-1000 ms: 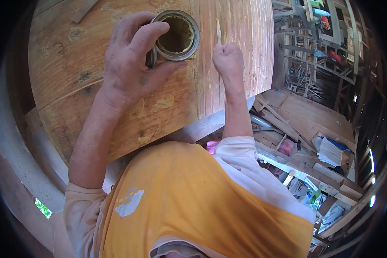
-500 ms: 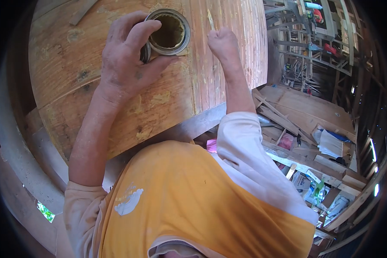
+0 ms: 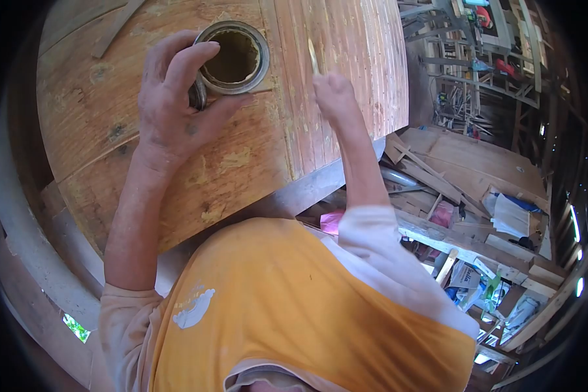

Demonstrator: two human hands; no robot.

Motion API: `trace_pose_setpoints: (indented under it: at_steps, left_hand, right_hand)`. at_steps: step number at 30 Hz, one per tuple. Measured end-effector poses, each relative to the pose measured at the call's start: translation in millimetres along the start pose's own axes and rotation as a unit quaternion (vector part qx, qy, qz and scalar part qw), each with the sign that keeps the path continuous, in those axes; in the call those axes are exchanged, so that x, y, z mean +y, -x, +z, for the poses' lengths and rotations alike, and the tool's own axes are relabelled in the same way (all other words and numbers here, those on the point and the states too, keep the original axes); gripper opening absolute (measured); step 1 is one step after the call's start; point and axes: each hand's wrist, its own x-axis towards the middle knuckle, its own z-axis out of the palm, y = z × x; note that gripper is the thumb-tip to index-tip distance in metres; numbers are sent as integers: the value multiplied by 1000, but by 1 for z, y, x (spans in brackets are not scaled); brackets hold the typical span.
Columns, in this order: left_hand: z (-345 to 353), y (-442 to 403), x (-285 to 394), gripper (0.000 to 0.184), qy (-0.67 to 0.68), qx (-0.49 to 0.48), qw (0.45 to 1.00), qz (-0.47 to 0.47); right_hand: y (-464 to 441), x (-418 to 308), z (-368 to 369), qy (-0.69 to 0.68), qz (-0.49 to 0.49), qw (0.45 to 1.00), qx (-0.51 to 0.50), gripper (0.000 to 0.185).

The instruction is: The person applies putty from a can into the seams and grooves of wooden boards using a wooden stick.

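L hand (image 3: 170, 104) at upper L: grip clasped round tin (image 3: 263, 59), index fingertip over the rim nr the opening, thumb along the lower side. Tin is open-topped, mouth facing the cam, yellowish residue round the inner edge; it's above the panel (image 3: 232, 196), can't tell if base touches. A curved metal piece (image 3: 198, 93), dark, sits btwn L hand & tin; can't tell what it is.

R hand (image 3: 335, 95), to R of tin & well apart from it: grip closed in a fist on a thin pale stick (image 3: 313, 55), far end pointing away from the body, over the grooved R part of the panel. Can't tell if stick tip touches wood.

Panel is brown wood, plain at L w/ yellowish patches & dark knots, ridged at R. Loose strip (image 3: 119, 27) lies on it, top L. Person's in an orange shirt (image 3: 261, 300) w/ pale sleeves. Pink item (image 3: 331, 222) just beyond panel's near edge. Off R, lower: boards (image 3: 483, 160), white sheets (image 3: 511, 215), misc. clutter.
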Motion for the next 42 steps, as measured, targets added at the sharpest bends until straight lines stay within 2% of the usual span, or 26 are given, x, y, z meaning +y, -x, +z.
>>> trace_pose_setpoints:
  at_steps: [3,6,9,15,21,24,27,33,36,39,42]
  left_hand:
    - [-2,3,-2,70,-4,-6,1000,-6]
    - [0,1,-3,70,4,-3,1000,1]
    - [3,3,-2,71,16,0,1000,-2]
    - [-2,1,-3,70,-3,-5,1000,-5]
    - [-1,1,-2,70,-4,-4,1000,0]
    - [-1,1,-3,70,1,-2,1000,-4]
    - [-1,1,-4,70,0,-2,1000,-5]
    - [-1,1,-3,69,-1,-4,1000,-3]
    - [-1,2,-1,70,-1,-4,1000,-7]
    - [-3,3,-1,72,-16,-19,1000,-8]
    - [-5,2,-4,74,-24,-22,999,-7]
  right_hand:
    - [24,0,-2,-219,58,974,9,29]
    - [-4,3,-11,-192,43,980,-43,28]
    - [-10,-18,-13,-238,42,969,-45,29]
    - [-5,-5,-12,-201,47,976,-65,32]
    - [-47,-10,-22,-106,-88,988,-77,34]
    - [-21,-16,-20,-120,-4,991,-57,33]
    - [-16,-11,-12,-227,9,972,-67,31]
    - [1,-16,-1,-310,90,946,-30,19]
    - [-13,-15,-3,-320,60,945,-33,21]
    - [-19,-8,-11,-258,18,965,-40,20]
    - [-17,2,-4,-154,-43,987,24,24]
